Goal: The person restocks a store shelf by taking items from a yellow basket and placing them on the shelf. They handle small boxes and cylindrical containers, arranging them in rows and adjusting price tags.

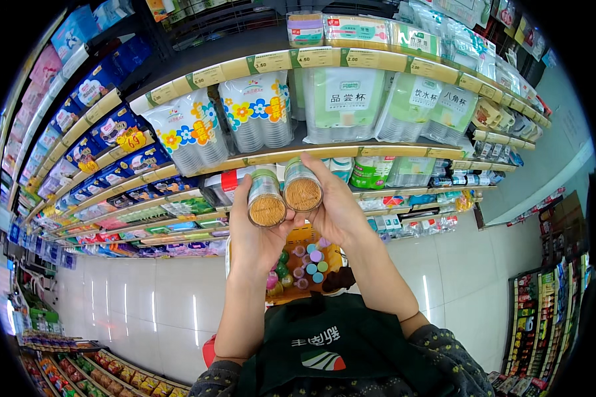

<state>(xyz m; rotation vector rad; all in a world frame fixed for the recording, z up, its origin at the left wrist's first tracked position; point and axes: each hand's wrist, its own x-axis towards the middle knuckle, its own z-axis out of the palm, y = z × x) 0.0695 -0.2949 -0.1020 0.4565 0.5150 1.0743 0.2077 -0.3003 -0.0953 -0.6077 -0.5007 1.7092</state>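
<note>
My left hand point(251, 238) is closed around a clear plastic tub of toothpicks point(267, 208), its round end with the packed tips facing me. Beside it, my right hand point(330, 208) grips a second toothpick tub point(303, 193), tilted alongside the first. Both tubs are held up just in front of the shelf edge, nearly touching each other. Below my wrists is an orange-yellow plastic basket point(283, 299) holding small round items with purple, blue and green tops, along with green and pink balls.
Packs of clear plastic cups point(345, 104) fill the shelf ahead, under a price-tag rail point(367, 58). Boxes point(356, 30) stand on the shelf above. Blue packages point(114, 126) line the shelves at left. Snack shelves point(541, 317) stand at lower right, beyond the tiled floor point(457, 278).
</note>
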